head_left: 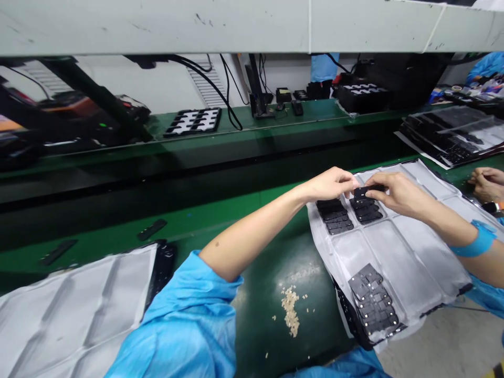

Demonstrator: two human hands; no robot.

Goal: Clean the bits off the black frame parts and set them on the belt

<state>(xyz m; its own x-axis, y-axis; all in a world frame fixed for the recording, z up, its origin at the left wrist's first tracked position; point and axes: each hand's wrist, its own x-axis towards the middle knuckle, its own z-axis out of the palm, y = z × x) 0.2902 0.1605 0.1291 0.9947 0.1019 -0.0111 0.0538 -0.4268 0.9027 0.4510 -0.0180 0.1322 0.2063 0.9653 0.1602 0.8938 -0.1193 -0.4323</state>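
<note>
My right hand [397, 195] pinches a small flat black plastic part [361, 194] between thumb and fingers. It hovers over a pile of similar black parts [368, 211] in one compartment of a tray lined with a whitish sheet [413, 247]. Close by on the left is my left hand [334, 185], its fingers curled together by the part's left end. Whether those fingertips hold anything is too small to make out. Another pile of black parts [335, 216] lies in the compartment under my left hand, and a larger group [374, 302] fills the near compartment.
Small beige pieces [290, 312] lie scattered on the green table [271, 273]. Left stands another lined tray [90, 294], with two loose black parts [153, 229] behind. Another person's hand [488, 184] is at the right edge. A grey beam [252, 26] crosses overhead.
</note>
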